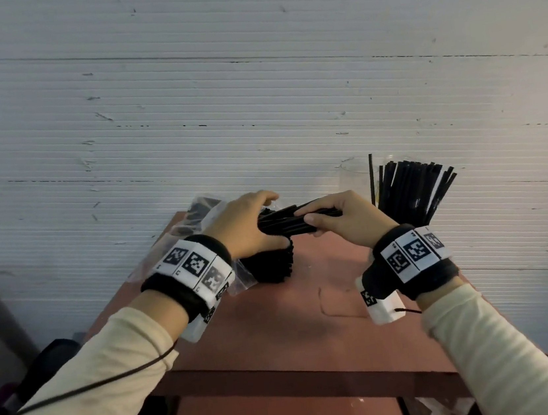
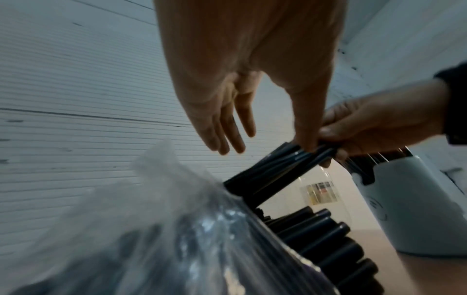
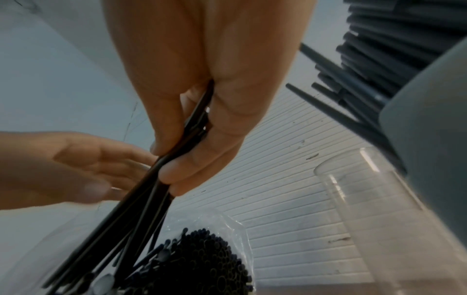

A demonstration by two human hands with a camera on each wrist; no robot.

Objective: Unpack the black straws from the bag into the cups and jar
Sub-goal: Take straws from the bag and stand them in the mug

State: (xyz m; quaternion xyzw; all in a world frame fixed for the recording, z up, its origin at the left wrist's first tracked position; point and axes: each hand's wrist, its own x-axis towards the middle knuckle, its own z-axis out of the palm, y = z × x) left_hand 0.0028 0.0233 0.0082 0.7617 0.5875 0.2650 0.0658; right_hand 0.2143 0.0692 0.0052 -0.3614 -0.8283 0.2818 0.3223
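Observation:
My right hand (image 1: 305, 217) grips a small bundle of black straws (image 1: 285, 225) held level above the table. My left hand (image 1: 277, 218) is at the bundle's other end. In the left wrist view its fingers (image 2: 227, 137) are straight and only the thumb touches the bundle (image 2: 272, 171). Below lies the clear plastic bag (image 1: 240, 280), its open end packed with black straws (image 3: 209, 255). At the back right a white cup (image 2: 417, 209) holds a fan of straws (image 1: 412, 190). Beside it stands a clear jar (image 1: 353, 177) with a single straw (image 1: 372, 178).
All of this is on a small reddish-brown table (image 1: 296, 315) pushed against a white ribbed wall. Another clear bag with dark contents (image 1: 197, 213) lies at the table's back left. The table's front edge is close to my forearms, and a dark object sits low on the left.

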